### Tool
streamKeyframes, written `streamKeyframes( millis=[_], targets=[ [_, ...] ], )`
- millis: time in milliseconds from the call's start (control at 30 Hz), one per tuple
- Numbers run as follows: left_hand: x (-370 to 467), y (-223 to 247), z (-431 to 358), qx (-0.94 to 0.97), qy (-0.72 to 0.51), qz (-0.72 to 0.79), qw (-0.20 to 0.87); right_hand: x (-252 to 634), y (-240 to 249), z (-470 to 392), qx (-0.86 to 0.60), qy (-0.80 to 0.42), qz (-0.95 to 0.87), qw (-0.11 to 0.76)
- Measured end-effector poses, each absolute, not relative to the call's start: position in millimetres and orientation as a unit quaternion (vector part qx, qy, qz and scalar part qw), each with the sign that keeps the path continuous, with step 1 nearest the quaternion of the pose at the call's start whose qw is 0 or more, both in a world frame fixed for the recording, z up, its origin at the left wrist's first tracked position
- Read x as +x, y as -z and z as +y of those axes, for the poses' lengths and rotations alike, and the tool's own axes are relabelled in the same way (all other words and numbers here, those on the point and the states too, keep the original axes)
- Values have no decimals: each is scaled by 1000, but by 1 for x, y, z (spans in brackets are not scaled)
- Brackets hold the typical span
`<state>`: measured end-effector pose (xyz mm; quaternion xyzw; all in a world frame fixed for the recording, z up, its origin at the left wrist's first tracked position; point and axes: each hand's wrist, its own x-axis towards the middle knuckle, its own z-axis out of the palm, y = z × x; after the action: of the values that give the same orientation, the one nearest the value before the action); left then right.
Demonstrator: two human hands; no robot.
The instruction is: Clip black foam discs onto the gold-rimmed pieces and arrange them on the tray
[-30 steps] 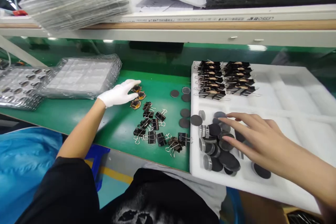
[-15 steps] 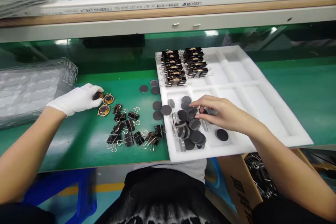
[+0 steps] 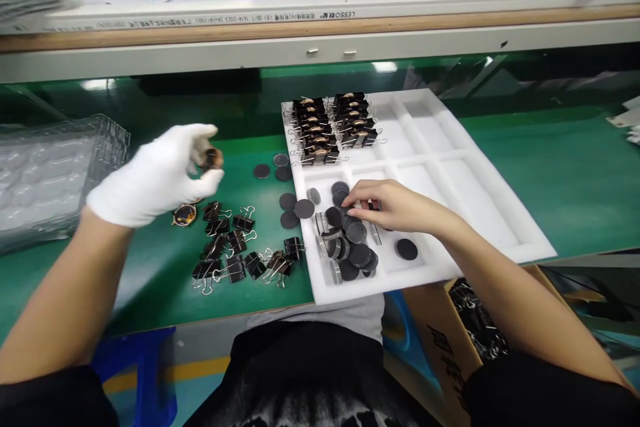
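Note:
My left hand [image 3: 155, 173], in a white glove, is raised above the bench and pinches a gold-rimmed watch case [image 3: 212, 159]. Below it on the green surface lies another gold-rimmed watch case [image 3: 185, 215], with part of a further one hidden by the glove. My bare right hand [image 3: 390, 203] is over a pile of round black discs [image 3: 360, 255] in the white tray [image 3: 500, 167]. Its thumb and index finger close in at a dark disc [image 3: 353, 213], which they partly hide. Several black binder clips [image 3: 236, 240] lie between the hands.
Clipped watch cases [image 3: 314, 130] stand in rows in the tray's far left compartments. Loose black discs [image 3: 288, 201] lie along its left edge. Clear plastic trays [image 3: 55, 173] are stacked at left. A shelf edge [image 3: 200, 50] spans the back; a carton of clips [image 3: 475, 327] stands below.
My left hand has lifted a watch case off the bench and moved up and right. The fingertips of my right hand have drawn closer together over the discs. The view has shifted slightly.

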<state>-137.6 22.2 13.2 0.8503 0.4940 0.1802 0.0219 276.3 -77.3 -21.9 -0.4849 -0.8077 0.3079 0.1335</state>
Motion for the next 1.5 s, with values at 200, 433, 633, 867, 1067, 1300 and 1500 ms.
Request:
streamKeyframes(
  millis=[200, 433, 633, 867, 1067, 1300, 1500],
  targets=[
    [-55, -6, -2, 926, -200, 318, 38, 260, 4, -74, -523, -247, -775, 256],
    [-35, 11, -1, 925, -272, 253, 83, 200, -3, -68, -500, -353, -660, 435],
    [-33, 12, -9, 933, -284, 220, 12, 176, 13, -61, -515, -298, -673, 440],
    [-27, 13, -11, 933, -241, 263, 49, 176, 28, -60, -542, -292, -663, 426],
    [-25, 1, -9, 854, -255, 349, 291, 177, 27, -61, -517, -374, -590, 495],
    [-53, -29, -1, 865, -130, 362, 323, 184, 25, -66, -478, -523, -541, 452],
    [-86, -23, 17, 851, 226, 431, 198, 195, 24, -61, -454, -575, -473, 489]
  ],
)
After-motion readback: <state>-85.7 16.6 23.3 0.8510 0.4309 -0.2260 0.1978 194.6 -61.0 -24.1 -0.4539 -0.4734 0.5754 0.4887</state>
